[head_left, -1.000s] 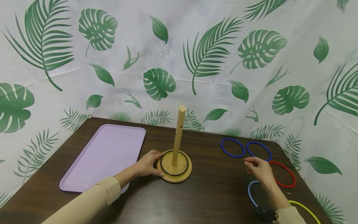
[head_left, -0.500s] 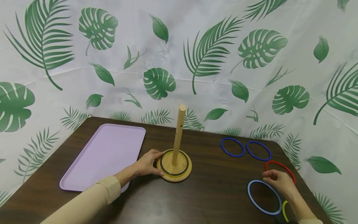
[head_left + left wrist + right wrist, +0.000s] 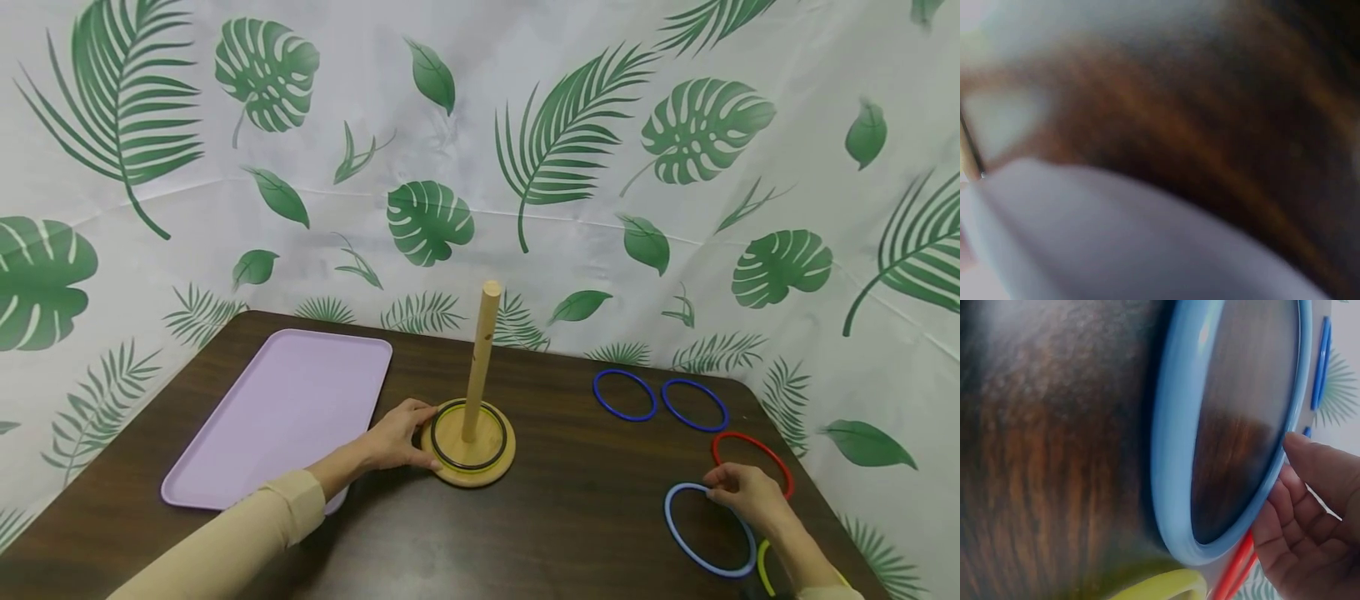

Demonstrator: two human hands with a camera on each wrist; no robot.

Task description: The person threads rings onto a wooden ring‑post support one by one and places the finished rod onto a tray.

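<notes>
A wooden peg stand (image 3: 482, 358) with a round base stands mid-table in the head view. Around the foot of its post lie a black ring (image 3: 506, 435) and, showing just under it, a yellow one. My left hand (image 3: 397, 437) grips the left rim of the base, thumb in front and fingers behind. At the right, my right hand (image 3: 753, 496) pinches the far edge of a light blue ring (image 3: 675, 525). The right wrist view shows that light blue ring (image 3: 1175, 425) large, with my thumb and fingers at its edge. The left wrist view is mostly blur.
A lilac tray (image 3: 300, 400) lies at the left under my forearm. Two dark blue rings (image 3: 597, 392) lie at the back right. A red ring (image 3: 750, 437) and a yellow-green ring (image 3: 762, 567) are partly hidden by my right arm. A leaf-print cloth hangs behind the table.
My right hand has moved right and toward me, from near the dark blue rings to the light blue ring, and now pinches its edge. My left hand has stayed on the base.
</notes>
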